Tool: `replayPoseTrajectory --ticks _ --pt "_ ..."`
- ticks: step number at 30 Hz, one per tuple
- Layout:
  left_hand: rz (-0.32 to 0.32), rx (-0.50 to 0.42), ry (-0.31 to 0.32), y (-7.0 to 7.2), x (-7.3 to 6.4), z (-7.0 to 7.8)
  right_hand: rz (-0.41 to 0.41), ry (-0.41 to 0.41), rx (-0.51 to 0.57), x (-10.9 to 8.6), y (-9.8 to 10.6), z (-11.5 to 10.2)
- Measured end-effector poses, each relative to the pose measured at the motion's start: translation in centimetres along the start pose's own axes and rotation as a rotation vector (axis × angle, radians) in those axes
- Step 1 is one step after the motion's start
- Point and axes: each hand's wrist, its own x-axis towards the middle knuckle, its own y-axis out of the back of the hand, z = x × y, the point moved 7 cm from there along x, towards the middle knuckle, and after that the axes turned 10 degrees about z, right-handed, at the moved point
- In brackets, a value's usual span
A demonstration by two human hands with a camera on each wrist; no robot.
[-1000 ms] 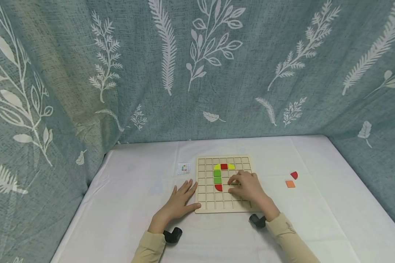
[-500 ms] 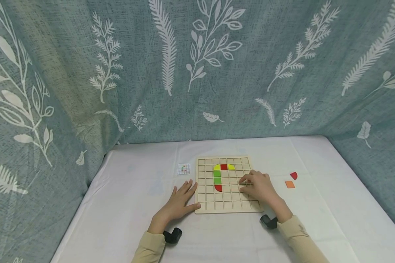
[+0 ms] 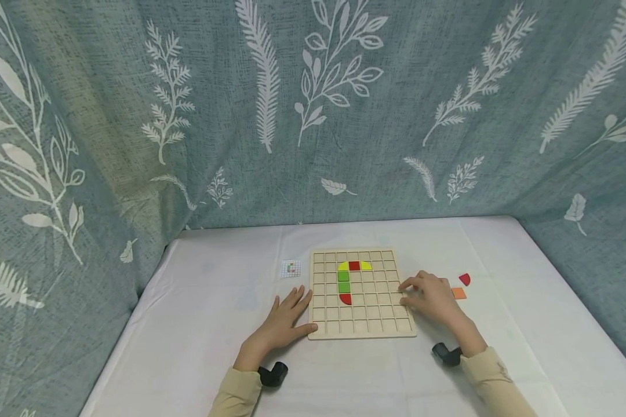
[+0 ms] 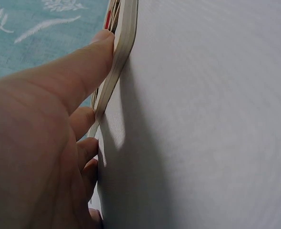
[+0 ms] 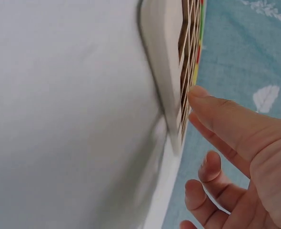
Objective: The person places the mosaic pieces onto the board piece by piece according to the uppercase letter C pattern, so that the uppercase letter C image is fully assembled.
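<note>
Leafy curtain backs the desk — left hand, fingers spread, touches the board; right hand opposite, thumb and bent fingers apart — orange square just behind them.

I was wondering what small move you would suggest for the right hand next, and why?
I would probably reach the right hand to the orange square: the hand seems to hold nothing, and that square lies off the board, nearer the hand than the loose red quarter-circle.
</note>
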Motion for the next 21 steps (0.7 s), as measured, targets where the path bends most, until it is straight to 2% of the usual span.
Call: replayPoseTrajectory --ticks 15,21 --pt "0.0 -0.001 0.001 -0.1 0.0 0.0 0.038 -0.067 -0.065 -1.0 2.5 4.2" --pt "0.001 -0.005 0.0 -0.1 -0.1 0.1 0.043 -0.082 -0.083 -1.3 3.4 5.2"
